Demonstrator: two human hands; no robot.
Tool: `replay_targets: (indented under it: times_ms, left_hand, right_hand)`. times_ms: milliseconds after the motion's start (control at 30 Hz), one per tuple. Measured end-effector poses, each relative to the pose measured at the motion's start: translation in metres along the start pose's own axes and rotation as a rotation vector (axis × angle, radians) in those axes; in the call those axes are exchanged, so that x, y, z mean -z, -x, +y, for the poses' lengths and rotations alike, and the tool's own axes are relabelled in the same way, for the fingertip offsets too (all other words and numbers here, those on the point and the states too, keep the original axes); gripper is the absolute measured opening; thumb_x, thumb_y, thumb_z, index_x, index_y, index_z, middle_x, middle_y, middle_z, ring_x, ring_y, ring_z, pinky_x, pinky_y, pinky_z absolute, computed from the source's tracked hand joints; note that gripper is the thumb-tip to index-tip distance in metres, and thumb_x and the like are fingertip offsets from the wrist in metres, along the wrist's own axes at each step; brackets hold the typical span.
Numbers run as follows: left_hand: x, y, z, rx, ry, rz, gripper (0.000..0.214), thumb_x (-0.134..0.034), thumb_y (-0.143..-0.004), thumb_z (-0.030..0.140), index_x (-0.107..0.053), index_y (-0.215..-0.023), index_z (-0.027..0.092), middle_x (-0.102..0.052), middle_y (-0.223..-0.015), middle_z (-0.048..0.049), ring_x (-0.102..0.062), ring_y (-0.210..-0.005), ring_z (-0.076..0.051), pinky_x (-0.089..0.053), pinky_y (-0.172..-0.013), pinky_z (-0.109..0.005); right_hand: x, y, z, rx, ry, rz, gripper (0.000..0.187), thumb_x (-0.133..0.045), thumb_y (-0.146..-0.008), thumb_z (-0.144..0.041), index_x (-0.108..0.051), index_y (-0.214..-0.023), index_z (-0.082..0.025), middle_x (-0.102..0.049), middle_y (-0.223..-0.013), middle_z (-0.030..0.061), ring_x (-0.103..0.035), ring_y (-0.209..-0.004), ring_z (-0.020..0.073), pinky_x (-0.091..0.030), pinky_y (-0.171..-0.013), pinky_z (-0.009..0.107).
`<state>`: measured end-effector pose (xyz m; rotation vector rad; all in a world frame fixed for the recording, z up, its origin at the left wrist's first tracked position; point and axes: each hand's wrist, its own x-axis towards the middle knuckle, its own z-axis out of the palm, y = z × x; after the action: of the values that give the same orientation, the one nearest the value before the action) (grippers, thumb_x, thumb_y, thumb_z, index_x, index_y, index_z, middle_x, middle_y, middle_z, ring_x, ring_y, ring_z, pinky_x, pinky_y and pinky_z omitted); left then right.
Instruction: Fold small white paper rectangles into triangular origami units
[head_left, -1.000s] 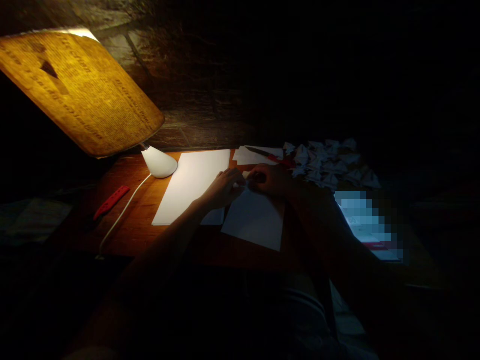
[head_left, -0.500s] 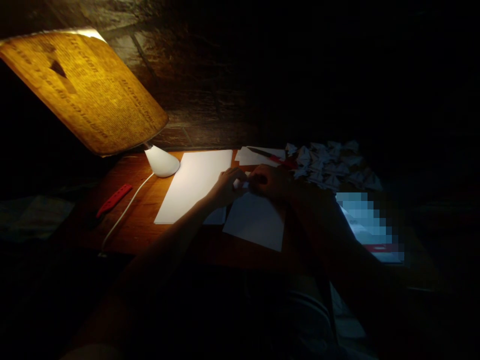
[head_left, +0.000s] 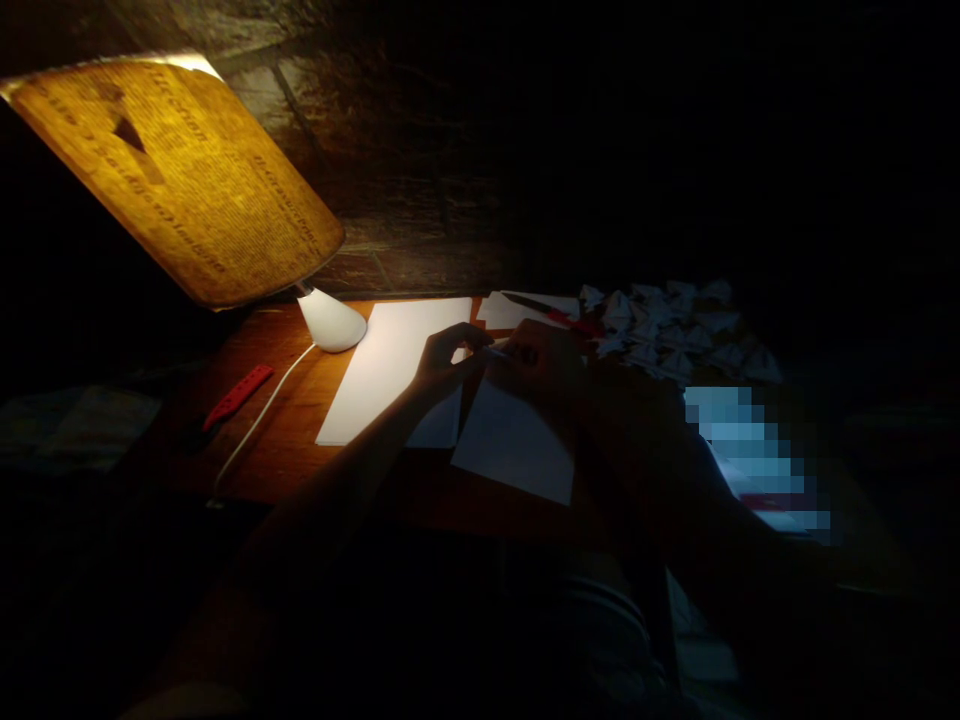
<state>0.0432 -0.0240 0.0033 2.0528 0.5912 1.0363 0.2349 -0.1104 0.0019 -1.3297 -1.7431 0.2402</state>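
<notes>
Over the desk, my left hand (head_left: pixel 444 358) and my right hand (head_left: pixel 541 358) meet at the fingertips. A small piece of white paper (head_left: pixel 496 350), seemingly folded, is pinched between them; its shape is too dark to make out. Below my right hand lies a loose white sheet (head_left: pixel 517 440), partly in shadow. A larger stack of white paper (head_left: pixel 390 375) lies under and beyond my left forearm. Just past my right hand, red-handled scissors (head_left: pixel 559 316) rest on some smaller white paper (head_left: pixel 491 312).
A lamp (head_left: pixel 334 322) with a printed shade leans over the wooden desk (head_left: pixel 289 425) at left, its white cord (head_left: pixel 259 410) trailing forward. A red cutter (head_left: pixel 238 395) lies nearby. Several folded paper pieces (head_left: pixel 675 330) cluster at the back right, behind a lit, pixelated screen (head_left: pixel 750 440).
My left hand's fingers have arched higher around the small paper, and the hands have shifted slightly. The whole view has moved a little, so the desk things appear farther right.
</notes>
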Motion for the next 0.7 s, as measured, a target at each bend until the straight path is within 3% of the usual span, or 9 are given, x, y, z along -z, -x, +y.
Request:
replay_targets:
  times_ms: [233, 400, 700]
  left_hand:
    - [0.003, -0.002, 0.004, 0.048, 0.011, 0.011, 0.016, -0.077, -0.085, 0.030, -0.074, -0.075, 0.017, -0.074, -0.075, -0.0024, -0.066, -0.070, -0.013, -0.051, -0.071, -0.029]
    - [0.002, -0.002, 0.007, 0.006, -0.007, 0.040, 0.026, -0.079, -0.086, 0.033, -0.068, -0.069, 0.017, -0.069, -0.067, -0.0002, -0.060, -0.065, -0.012, -0.049, -0.068, -0.028]
    - [0.000, 0.002, 0.001, 0.008, 0.078, 0.005, 0.025, -0.076, -0.090, 0.037, -0.072, -0.077, 0.017, -0.072, -0.075, -0.0036, -0.066, -0.072, -0.014, -0.051, -0.071, -0.029]
  right_hand:
    - [-0.004, 0.001, -0.003, -0.024, -0.036, -0.030, 0.025, -0.079, -0.091, -0.037, -0.069, -0.075, -0.020, -0.066, -0.081, 0.0014, -0.055, -0.069, 0.0142, -0.038, -0.065, 0.031]
    - [-0.005, 0.003, -0.013, -0.018, -0.053, 0.034, 0.025, -0.078, -0.092, -0.039, -0.070, -0.078, -0.020, -0.065, -0.083, 0.0021, -0.054, -0.068, 0.0143, -0.040, -0.065, 0.031]
    - [-0.006, 0.001, -0.011, -0.050, -0.082, 0.061, 0.019, -0.079, -0.090, -0.028, -0.071, -0.074, -0.020, -0.064, -0.078, 0.0010, -0.055, -0.067, 0.0145, -0.040, -0.065, 0.031]
